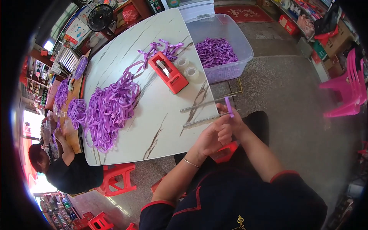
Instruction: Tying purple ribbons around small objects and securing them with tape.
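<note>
Two thin metal rods (203, 104) stick out past the right edge of the white marble-patterned table (161, 119). A short band of purple ribbon (229, 106) stands across their outer ends. My left hand (215, 135) is closed, its fingers curled and the fingertips pinched at the ribbon's lower end. Close behind it, my right hand (238, 124) bends its fingers around the same ribbon and rods; the left hand partly covers it. A large heap of purple ribbon (111, 115) lies on the table's left side, with a strand running up to a smaller bunch (165, 48).
A red tape dispenser (168, 73) and clear tape rolls (191, 72) sit mid-table. Beyond the right edge stands a clear bin (230, 71) of purple ribbon pieces. At left a person (63, 168) works at a wooden table. Pink chairs (349, 86) stand far right.
</note>
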